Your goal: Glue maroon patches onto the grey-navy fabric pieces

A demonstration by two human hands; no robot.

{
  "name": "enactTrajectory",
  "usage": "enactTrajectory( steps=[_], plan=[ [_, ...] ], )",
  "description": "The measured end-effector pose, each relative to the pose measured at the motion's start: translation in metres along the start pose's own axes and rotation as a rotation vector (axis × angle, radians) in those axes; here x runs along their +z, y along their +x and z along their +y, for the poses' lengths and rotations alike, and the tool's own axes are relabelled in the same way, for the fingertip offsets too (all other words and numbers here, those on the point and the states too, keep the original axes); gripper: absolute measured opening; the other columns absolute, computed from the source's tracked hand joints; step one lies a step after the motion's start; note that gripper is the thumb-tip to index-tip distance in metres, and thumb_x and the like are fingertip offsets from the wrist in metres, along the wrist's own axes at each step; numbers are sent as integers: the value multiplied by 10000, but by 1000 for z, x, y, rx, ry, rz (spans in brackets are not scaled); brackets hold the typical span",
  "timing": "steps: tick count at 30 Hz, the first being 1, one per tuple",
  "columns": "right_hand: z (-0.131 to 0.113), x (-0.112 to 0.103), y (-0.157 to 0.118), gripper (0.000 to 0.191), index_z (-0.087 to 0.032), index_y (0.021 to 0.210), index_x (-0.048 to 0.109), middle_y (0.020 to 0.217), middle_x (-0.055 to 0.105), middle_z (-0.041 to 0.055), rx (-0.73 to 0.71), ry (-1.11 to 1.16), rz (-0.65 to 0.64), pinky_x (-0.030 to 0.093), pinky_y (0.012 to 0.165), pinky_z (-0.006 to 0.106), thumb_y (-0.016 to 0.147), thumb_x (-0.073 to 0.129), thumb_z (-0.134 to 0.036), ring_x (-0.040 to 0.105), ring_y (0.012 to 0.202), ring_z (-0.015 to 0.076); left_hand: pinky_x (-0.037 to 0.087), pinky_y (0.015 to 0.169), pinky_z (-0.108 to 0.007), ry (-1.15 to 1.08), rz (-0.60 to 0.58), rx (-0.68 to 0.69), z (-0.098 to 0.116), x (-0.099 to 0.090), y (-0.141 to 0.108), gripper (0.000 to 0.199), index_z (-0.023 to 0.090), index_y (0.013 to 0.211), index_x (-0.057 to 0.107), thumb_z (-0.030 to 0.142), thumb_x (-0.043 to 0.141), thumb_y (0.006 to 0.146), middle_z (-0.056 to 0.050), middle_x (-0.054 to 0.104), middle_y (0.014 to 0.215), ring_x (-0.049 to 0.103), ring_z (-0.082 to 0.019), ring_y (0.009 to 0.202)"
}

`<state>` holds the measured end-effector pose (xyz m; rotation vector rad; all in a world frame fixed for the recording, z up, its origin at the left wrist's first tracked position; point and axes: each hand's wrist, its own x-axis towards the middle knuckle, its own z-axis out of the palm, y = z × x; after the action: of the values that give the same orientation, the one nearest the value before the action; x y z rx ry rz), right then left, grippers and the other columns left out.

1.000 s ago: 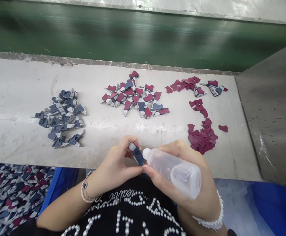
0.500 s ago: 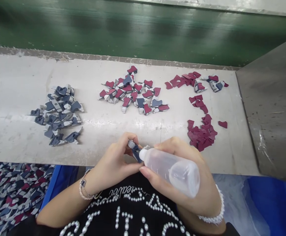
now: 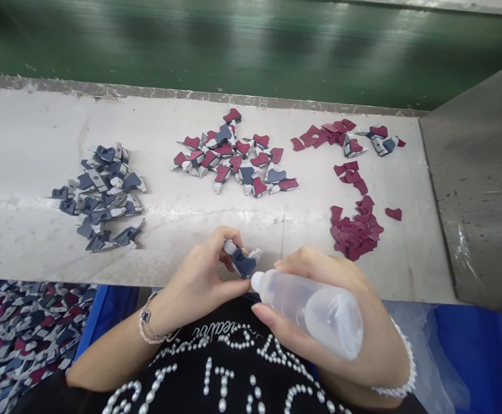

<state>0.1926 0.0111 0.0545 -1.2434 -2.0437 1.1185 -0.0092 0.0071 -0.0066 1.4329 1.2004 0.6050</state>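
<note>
The left hand [image 3: 196, 282] pinches a navy piece [image 3: 242, 264] — the right hand [image 3: 341, 328] clasps a squeeze bottle [image 3: 315, 310], held just short of it. Ahead of the grip, red-topped pieces [image 3: 233, 158] lie between a navy pile [image 3: 99, 198] and loose red patches [image 3: 356, 233].

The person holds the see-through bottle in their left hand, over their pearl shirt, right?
Not the left: the head view shows the see-through bottle in the right hand, over the pearl shirt. The left hand holds a dark blue piece.
</note>
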Motion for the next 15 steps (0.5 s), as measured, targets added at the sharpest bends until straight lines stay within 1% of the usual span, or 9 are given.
enactTrajectory(
  steps=[2, 6, 11, 15],
  plan=[
    [0, -1, 0, 255, -210, 807, 490, 620, 564, -78, 12, -23, -19, 422, 460, 209, 827, 718, -322, 504, 481, 71, 497, 676, -237, 25, 11, 3, 0, 0, 0, 488, 291, 1040, 432, 106, 759, 729, 58, 644, 953, 626, -117, 766],
    [0, 1, 3, 255, -219, 811, 475, 649, 590, -71, 12, 15, 29, 436, 472, 217, 836, 711, -311, 544, 508, 86, 483, 657, -243, 87, 0, 35, 0, 0, -1, 475, 290, 1061, 435, 123, 747, 744, 51, 636, 936, 606, -118, 730],
    [0, -1, 3, 262, -227, 796, 472, 655, 603, -64, 19, 22, 33, 455, 479, 235, 813, 727, -284, 565, 511, 101, 483, 656, -243, 69, -3, 39, 2, -1, 0, 488, 283, 1056, 441, 111, 758, 728, 44, 635, 932, 597, -121, 726],
    [0, -3, -1, 265, -226, 803, 479, 664, 624, -49, 26, 41, 19, 453, 441, 244, 801, 738, -284, 564, 488, 106, 493, 672, -243, 69, 22, 43, 3, -1, 1, 474, 273, 1043, 451, 94, 752, 722, 38, 628, 946, 606, -121, 740]
  ],
)
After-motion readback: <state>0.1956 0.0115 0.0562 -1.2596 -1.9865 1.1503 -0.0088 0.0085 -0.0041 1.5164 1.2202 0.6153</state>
